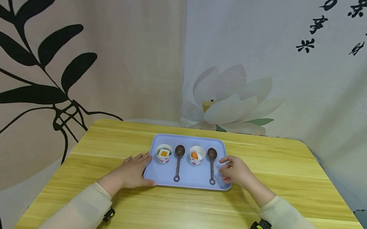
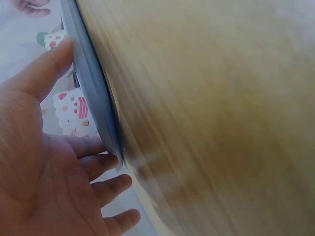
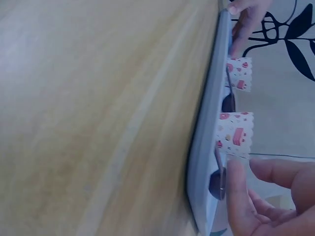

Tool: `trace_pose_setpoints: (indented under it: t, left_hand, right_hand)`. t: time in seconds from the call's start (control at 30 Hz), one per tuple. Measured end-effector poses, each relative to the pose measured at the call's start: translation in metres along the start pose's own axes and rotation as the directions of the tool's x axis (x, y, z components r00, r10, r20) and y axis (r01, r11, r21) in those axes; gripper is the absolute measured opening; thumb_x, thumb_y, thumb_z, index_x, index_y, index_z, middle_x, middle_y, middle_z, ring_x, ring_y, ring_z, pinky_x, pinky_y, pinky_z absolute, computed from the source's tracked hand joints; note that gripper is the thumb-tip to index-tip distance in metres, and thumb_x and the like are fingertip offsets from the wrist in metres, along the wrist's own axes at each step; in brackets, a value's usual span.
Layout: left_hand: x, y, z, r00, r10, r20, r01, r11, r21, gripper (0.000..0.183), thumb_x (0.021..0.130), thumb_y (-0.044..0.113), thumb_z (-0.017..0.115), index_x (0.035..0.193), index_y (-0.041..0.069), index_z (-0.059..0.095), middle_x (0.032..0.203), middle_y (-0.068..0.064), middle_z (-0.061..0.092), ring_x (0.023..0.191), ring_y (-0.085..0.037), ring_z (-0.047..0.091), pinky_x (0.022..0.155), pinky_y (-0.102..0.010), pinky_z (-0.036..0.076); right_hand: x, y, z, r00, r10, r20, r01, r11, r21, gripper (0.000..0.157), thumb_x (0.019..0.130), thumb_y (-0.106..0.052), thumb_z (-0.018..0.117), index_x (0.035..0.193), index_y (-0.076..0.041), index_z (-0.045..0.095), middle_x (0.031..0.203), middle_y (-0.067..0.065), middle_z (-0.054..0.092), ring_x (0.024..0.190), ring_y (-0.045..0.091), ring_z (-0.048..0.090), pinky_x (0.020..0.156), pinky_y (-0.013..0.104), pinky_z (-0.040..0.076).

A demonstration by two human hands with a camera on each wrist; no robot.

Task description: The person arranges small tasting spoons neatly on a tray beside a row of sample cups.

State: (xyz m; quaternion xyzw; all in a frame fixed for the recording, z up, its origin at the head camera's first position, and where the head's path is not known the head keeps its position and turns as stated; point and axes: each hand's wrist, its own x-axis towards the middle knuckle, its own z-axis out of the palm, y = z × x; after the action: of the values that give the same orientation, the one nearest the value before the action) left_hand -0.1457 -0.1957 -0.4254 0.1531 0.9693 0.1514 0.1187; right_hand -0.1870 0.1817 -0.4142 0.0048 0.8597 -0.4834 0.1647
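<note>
A light blue tray (image 1: 194, 179) lies on the table. Along it, left to right, are a patterned paper cup (image 1: 163, 159) with a white and orange square piece in it, a brown spoon (image 1: 178, 162), a second paper cup (image 1: 195, 161) holding an orange piece, and another brown spoon (image 1: 212, 164). My left hand (image 1: 134, 170) rests against the tray's left end, fingers spread and thumb at the front corner. Over the right end hovers my right hand (image 1: 235, 170), loosely bent and holding nothing, close beside the right spoon. In the right wrist view, its thumb and index finger are apart.
The yellow wood-grain table (image 1: 178, 214) extends around the tray on all sides. Behind it hangs a pale curtain (image 1: 136, 56) printed with dark leaves, a lotus and characters. A black wrist device (image 1: 261, 227) sits at the right sleeve, another (image 1: 109, 214) at the left.
</note>
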Motion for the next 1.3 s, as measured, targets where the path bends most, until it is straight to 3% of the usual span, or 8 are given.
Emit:
trace_pose_setpoints:
  t: [0.37,0.7,1.3]
  left_hand:
    - [-0.001,0.001,-0.002,1.0,-0.003,0.005,0.003,1.0,-0.007,0.107,0.081,0.065,0.071,0.153,-0.004,0.034,0.162,-0.021,0.026,0.147,-0.045,0.024,0.115,-0.067,0.015]
    - [-0.004,0.002,-0.003,1.0,0.001,0.003,-0.001,1.0,-0.017,0.106,0.081,0.065,0.071,0.153,-0.005,0.034,0.161,-0.022,0.026,0.146,-0.045,0.025,0.115,-0.068,0.016]
    - [-0.003,-0.001,-0.001,1.0,0.008,-0.007,-0.008,1.0,-0.022,0.107,0.081,0.067,0.071,0.153,-0.003,0.034,0.162,-0.021,0.026,0.146,-0.045,0.025,0.115,-0.068,0.016]
  right_hand:
    - [-0.016,-0.002,-0.024,0.996,-0.068,0.057,0.07,0.997,-0.025,0.031,0.093,-0.003,0.065,0.122,0.006,0.059,0.097,0.016,0.065,0.074,0.027,0.068,0.064,0.042,0.061]
    - [-0.027,-0.005,-0.046,0.996,-0.068,0.062,0.069,0.998,-0.015,0.039,0.096,-0.011,0.068,0.127,0.007,0.055,0.104,0.016,0.063,0.083,0.032,0.067,0.072,0.045,0.061]
    - [-0.045,0.002,-0.066,0.99,-0.127,0.068,0.129,0.991,-0.023,0.041,0.097,-0.015,0.068,0.129,0.006,0.054,0.107,0.016,0.065,0.09,0.032,0.068,0.074,0.045,0.061]
